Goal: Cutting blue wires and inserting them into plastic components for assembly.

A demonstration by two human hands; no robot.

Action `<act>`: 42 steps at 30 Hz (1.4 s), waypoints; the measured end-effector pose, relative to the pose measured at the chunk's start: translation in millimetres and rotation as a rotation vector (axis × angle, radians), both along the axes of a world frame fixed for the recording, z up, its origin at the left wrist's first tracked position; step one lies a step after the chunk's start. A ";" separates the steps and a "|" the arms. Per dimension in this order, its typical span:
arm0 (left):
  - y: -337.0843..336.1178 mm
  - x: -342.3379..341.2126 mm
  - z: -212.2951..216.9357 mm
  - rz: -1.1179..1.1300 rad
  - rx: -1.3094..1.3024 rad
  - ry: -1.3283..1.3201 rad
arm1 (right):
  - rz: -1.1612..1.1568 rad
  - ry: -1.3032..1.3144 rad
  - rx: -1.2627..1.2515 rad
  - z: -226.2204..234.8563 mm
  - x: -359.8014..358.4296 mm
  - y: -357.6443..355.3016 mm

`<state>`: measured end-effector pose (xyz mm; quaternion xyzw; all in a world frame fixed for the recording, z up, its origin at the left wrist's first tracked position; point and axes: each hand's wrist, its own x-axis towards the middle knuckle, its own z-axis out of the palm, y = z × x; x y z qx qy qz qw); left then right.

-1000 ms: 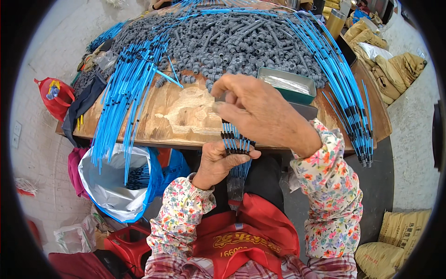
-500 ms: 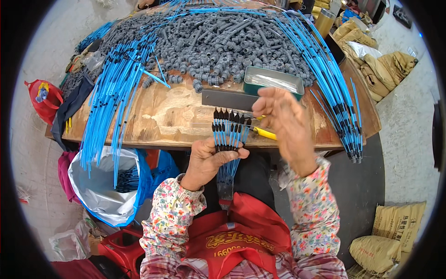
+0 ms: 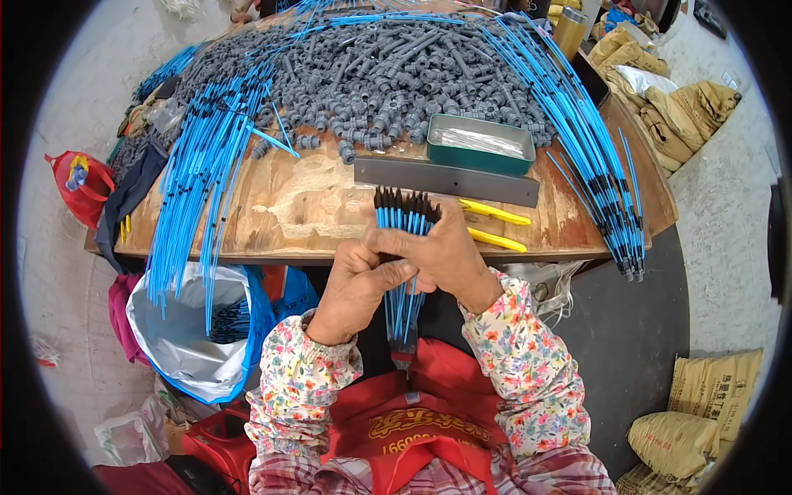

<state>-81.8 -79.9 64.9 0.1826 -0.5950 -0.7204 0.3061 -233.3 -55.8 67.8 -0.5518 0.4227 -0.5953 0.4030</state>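
Hands together over the near edge of the wooden table, both clasped round one bundle of blue tubes. Left hand wrapped about the bundle's middle from the left, fingers curled shut on it. Right hand closed over the same bundle from the right, touching the left. Black tips of the bundle fanned upright above the fingers; lower ends hanging down toward the red apron. Beyond, flat grey bar, green tray behind it, yellow-handled tool just right of the hands. Grey fittings heaped across the far table, loose blue tubes draped off both sides. White bag below left edge.
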 end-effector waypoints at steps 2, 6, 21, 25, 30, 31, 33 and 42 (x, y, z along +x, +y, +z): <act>3.2 -3.3 6.7 0.003 0.112 -0.004 | -0.020 0.219 -0.196 -4.0 -5.9 -3.7; 13.8 -4.7 10.4 0.031 0.219 0.146 | 0.013 0.106 -0.136 4.5 -9.9 -7.1; 40.2 -1.8 -54.2 0.027 0.257 -0.135 | -0.022 -0.224 0.184 19.6 -22.7 -19.4; 40.6 -6.1 -60.0 0.051 0.283 -0.069 | -0.045 -0.073 0.164 21.9 -29.4 -18.1; 33.9 9.7 -60.0 0.069 -0.194 -0.282 | -0.066 -0.042 0.152 18.5 -29.7 -19.8; 30.6 14.8 -54.7 0.076 -0.433 -0.394 | -0.080 -0.033 0.145 17.9 -29.4 -19.2; 28.3 33.7 -35.9 0.121 -0.466 -0.423 | -0.078 -0.031 0.145 22.1 -28.3 -12.3; -30.7 19.9 -0.6 0.056 -0.251 0.029 | -0.112 1.180 -0.903 79.1 0.7 12.2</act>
